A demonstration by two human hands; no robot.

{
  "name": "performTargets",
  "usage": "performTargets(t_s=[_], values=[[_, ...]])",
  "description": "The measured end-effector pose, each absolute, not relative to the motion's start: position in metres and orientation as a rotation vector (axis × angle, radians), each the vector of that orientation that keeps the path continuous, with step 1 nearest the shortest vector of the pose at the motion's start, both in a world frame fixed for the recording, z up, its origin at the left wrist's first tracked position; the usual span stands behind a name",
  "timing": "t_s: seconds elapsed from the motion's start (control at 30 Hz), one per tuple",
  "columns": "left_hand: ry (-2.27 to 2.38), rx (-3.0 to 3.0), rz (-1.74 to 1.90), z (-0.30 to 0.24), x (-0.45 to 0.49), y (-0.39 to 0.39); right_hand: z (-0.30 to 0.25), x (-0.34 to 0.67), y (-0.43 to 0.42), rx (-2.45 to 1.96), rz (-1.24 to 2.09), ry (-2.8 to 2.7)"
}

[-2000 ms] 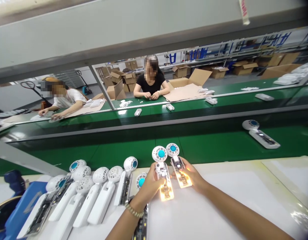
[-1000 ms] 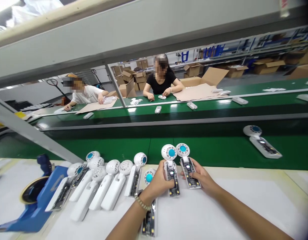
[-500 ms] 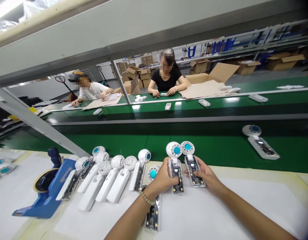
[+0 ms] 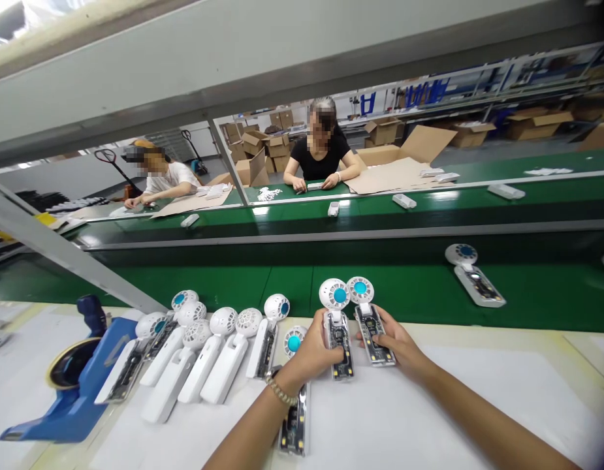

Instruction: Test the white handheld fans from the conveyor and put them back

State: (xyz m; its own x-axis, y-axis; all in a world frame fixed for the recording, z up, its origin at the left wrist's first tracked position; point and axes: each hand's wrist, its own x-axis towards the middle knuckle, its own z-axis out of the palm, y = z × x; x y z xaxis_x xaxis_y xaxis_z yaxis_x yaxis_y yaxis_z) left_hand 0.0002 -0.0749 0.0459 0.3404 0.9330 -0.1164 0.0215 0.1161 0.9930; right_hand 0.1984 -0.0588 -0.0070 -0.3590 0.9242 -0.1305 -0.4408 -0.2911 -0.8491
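My left hand (image 4: 315, 351) grips a white handheld fan (image 4: 339, 343) by its handle, thumb on the dark circuit board behind the clear cover. My right hand (image 4: 397, 343) is closed around a second handheld fan (image 4: 373, 333), its thumb also on the board. Both fans are upright and side by side, their round white heads with blue centres nearly touching. Under my left wrist lies another fan (image 4: 294, 424), partly hidden by the arm. Left of my hands several white fans (image 4: 226, 369) lie in a row, some with boards showing, others with plain white handles.
A blue tape dispenser (image 4: 81, 385) stands at the left. Beyond the white worktop runs a green conveyor belt (image 4: 380, 274), with a fan (image 4: 475, 277) on it at the right. A slanted metal post (image 4: 100, 261) rises at the left. Two people (image 4: 321, 150) sit across the line.
The fan on the belt has shifted left, and another edges in at the far right. The view has turned slightly. Both hands keep their hold on the fans.
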Motion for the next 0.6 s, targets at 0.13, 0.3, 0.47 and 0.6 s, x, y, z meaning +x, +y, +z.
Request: performTargets(t_s=[0.13,0.3,0.47,0.6], values=[[0.999,1.221,0.901,0.047,0.001,-0.075,0.0,0.196,-0.059,-0.78,1.823,-0.873],[0.956,0.875,0.87,0.053,0.01,-0.077,0.01,0.198,-0.064,-0.854,1.895,-0.765],[1.066,0.765,0.669,0.053,0.018,-0.092,0.016,0.198,-0.082,-0.828,1.937,-0.76],[1.151,0.948,0.71,0.049,0.018,-0.104,0.015,0.194,-0.098,-0.916,1.906,-0.845]])
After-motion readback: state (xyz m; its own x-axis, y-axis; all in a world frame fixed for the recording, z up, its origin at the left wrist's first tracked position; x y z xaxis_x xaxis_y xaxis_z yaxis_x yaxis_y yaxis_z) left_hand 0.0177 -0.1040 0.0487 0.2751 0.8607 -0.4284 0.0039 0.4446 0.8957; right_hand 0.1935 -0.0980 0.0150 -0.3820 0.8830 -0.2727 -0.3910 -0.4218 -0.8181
